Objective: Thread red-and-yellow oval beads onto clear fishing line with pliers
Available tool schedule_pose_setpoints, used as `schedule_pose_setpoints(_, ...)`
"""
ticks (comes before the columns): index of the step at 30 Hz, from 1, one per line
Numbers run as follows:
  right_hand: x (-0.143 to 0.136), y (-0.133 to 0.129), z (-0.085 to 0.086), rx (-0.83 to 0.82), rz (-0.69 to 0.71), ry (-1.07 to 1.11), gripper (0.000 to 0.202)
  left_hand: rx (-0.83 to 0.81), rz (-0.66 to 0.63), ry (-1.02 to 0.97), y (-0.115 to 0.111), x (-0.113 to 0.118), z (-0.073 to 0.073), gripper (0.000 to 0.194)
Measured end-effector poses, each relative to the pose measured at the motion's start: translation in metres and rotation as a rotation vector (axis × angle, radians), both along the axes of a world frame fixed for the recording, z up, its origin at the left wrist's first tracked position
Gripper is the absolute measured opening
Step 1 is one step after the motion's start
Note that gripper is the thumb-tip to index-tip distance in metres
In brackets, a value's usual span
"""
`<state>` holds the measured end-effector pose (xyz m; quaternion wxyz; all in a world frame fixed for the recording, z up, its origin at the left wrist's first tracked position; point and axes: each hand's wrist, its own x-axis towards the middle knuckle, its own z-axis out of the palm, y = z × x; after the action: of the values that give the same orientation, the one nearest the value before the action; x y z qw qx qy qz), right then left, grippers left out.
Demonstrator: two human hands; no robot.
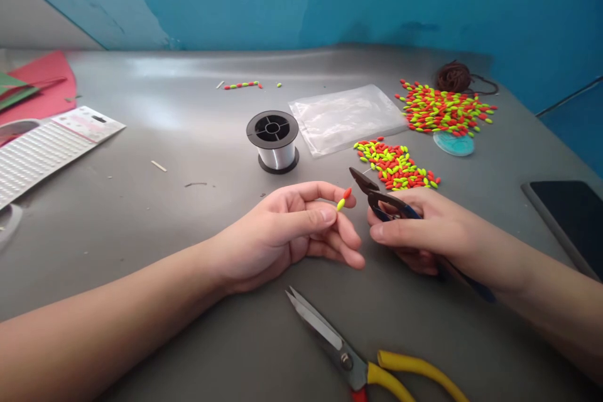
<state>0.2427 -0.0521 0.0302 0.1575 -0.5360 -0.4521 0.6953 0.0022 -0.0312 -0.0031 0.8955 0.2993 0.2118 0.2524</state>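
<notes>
Between thumb and index finger, my left hand [296, 220] pinches a yellow-green oval bead [340, 205]. A red oval bead [347, 193] sits end to end with it, against the index fingertip. My right hand [428, 226] is wrapped round dark pliers [365, 183] with blue on the handles. Their jaws point up and left, a short way right of the two beads and apart from them. A thin pale strand shows near the jaws; whether they grip it I cannot tell. Just beyond lies a pile of red and yellow-green beads [396, 166].
Yellow-handled scissors [325, 330] lie in front. Beyond the hands are a spool of clear line [277, 157], a plastic bag [351, 116], a larger bead pile [443, 110] and brown cord [453, 77]. A phone [565, 217] is right, a white card [51, 151] left.
</notes>
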Motion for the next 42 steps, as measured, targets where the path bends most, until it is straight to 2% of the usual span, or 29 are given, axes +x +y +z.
schedule_pose_setpoints(10,0.0008,0.0015,-0.0002,-0.065,-0.056,0.023,0.032,0.040,-0.016,0.014,-0.0005,-0.0008,0.0013,0.019)
schedule_pose_setpoints(22,0.0025,0.0024,-0.0062,-0.062,-0.072,0.067,0.044,0.019,-0.011,0.084,-0.0015,0.0013,0.0003,0.014)
schedule_pose_setpoints(30,0.0028,0.0032,-0.0058,-0.073,-0.078,0.075,0.045,-0.008,0.054,0.154,-0.0029,0.0052,0.0058,0.012)
schedule_pose_setpoints(36,0.0022,0.0033,-0.0065,-0.073,-0.084,0.082,0.046,-0.019,0.112,0.162,-0.0034,0.0045,0.0082,0.017)
schedule_pose_setpoints(42,0.0025,0.0033,-0.0063,-0.074,-0.077,0.073,0.045,-0.015,0.104,0.172,-0.0030,0.0049,0.0084,0.019)
